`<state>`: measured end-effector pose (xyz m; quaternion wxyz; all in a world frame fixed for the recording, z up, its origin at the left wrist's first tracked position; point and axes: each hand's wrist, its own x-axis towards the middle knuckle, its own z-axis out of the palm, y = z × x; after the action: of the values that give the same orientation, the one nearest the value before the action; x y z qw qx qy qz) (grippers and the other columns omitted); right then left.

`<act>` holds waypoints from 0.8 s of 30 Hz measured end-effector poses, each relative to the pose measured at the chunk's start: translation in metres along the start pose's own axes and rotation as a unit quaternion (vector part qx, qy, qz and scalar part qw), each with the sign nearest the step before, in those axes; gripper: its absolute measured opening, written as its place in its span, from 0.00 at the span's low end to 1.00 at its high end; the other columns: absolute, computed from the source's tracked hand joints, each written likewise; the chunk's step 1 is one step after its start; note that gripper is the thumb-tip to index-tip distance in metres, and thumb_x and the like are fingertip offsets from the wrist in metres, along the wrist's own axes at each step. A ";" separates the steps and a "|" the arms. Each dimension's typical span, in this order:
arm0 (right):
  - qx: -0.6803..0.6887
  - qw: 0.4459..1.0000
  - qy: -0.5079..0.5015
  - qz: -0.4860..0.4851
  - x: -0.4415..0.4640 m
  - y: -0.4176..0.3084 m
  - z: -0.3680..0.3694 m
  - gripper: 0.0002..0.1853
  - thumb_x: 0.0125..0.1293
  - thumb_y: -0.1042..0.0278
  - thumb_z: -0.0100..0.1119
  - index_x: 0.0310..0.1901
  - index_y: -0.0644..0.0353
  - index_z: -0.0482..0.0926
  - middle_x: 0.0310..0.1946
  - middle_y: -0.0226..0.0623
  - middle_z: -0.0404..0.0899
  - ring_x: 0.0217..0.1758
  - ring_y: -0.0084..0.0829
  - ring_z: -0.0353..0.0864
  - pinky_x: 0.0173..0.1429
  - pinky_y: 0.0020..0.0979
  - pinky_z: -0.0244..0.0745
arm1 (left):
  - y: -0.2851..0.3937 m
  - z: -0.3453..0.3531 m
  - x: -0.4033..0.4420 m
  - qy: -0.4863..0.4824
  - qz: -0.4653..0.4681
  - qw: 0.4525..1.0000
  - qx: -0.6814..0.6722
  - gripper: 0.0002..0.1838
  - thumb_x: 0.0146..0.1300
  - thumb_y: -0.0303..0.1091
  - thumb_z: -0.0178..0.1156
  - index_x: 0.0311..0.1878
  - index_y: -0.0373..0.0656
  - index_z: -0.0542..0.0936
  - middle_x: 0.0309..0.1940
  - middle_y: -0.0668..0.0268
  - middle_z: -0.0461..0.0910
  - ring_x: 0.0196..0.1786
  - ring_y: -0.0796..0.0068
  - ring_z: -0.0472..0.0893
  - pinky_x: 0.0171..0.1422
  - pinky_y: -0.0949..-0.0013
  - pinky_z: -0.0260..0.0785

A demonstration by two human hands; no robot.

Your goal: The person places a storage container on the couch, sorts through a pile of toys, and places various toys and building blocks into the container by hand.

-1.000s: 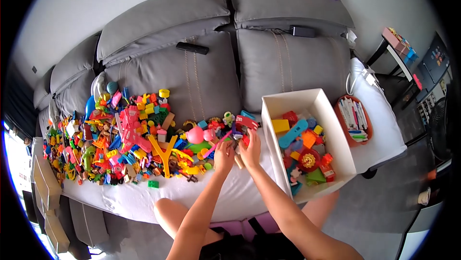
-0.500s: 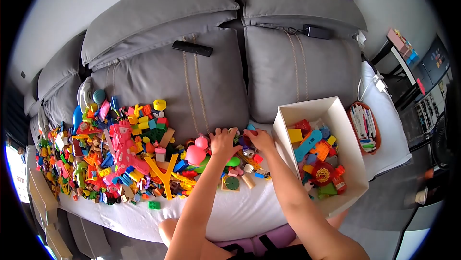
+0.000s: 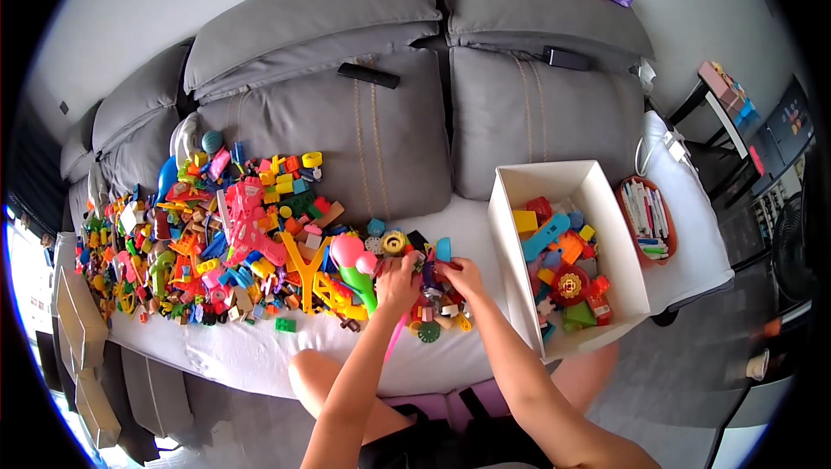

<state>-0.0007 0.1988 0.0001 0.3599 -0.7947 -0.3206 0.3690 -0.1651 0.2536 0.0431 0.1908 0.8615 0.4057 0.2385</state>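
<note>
My left hand [image 3: 398, 287] is curled over small toys at the right end of a big toy pile; what lies under its fingers is hidden. My right hand [image 3: 462, 277] closes its fingertips at a dark, partly hidden piece among the same toys. Just above it stands a light blue rounded block [image 3: 443, 249]. Between the hands lie small dark and purple pieces. A yellow ring-shaped toy [image 3: 394, 243] sits above my left hand. To that hand's left is a pink and green toy [image 3: 357, 281], and below my right hand a dark green disc [image 3: 428, 331].
A white box [image 3: 508, 292] holding several toys stands right of my right arm. Beside it is an orange basket of markers [image 3: 647, 220]. Left lie a yellow Y-shaped piece [image 3: 305, 272] and a pink toy gun [image 3: 251, 222]. A black remote [image 3: 369, 75] rests on the grey sofa [image 3: 320, 131].
Both hands have drawn closer together, and my left fingers have gone from spread to curled. The pink and green toy now stands more upright, left of my left hand. The camera view has shifted.
</note>
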 end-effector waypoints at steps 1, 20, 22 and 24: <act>-0.014 1.000 0.000 0.024 -0.002 -0.004 -0.003 0.21 0.50 0.43 0.60 0.33 0.53 0.83 0.29 0.38 0.82 0.35 0.40 0.81 0.42 0.36 0.72 | -0.003 0.002 -0.003 0.006 -0.025 0.999 -0.035 0.19 0.52 0.31 0.58 0.49 0.48 0.70 0.36 0.56 0.76 0.45 0.54 0.73 0.50 0.55 0.64; 0.368 0.895 0.191 -0.164 -0.146 -0.036 -0.088 0.12 0.66 0.66 0.54 0.46 0.66 0.76 0.38 0.31 0.79 0.41 0.18 0.74 0.47 0.20 0.67 | 0.099 0.041 -0.003 0.289 -0.263 0.704 -0.592 0.06 0.63 0.27 0.54 0.40 0.42 0.68 0.30 0.67 0.75 0.30 0.78 0.78 0.28 0.80 0.68; 0.457 0.833 0.243 -0.196 -0.140 -0.037 -0.109 0.15 0.66 0.67 0.54 0.51 0.66 0.73 0.45 0.33 0.77 0.49 0.20 0.73 0.54 0.22 0.65 | 0.152 0.024 0.012 0.164 -0.232 0.703 -0.652 0.07 0.64 0.30 0.54 0.44 0.42 0.70 0.39 0.63 0.78 0.38 0.72 0.80 0.39 0.73 0.73; 0.411 0.853 0.264 -0.185 -0.137 -0.032 -0.128 0.22 0.65 0.70 0.53 0.59 0.66 0.65 0.56 0.38 0.69 0.57 0.26 0.68 0.61 0.25 0.61 | 0.177 0.026 0.021 -0.022 -0.142 0.689 -0.710 0.24 0.65 0.33 0.54 0.63 0.46 0.62 0.51 0.59 0.74 0.52 0.70 0.75 0.52 0.67 0.70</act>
<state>0.0245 0.0665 0.1344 0.7863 -0.5680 -0.1738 0.1699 -0.0314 0.1606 0.1193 0.7861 0.4057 0.2280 0.4068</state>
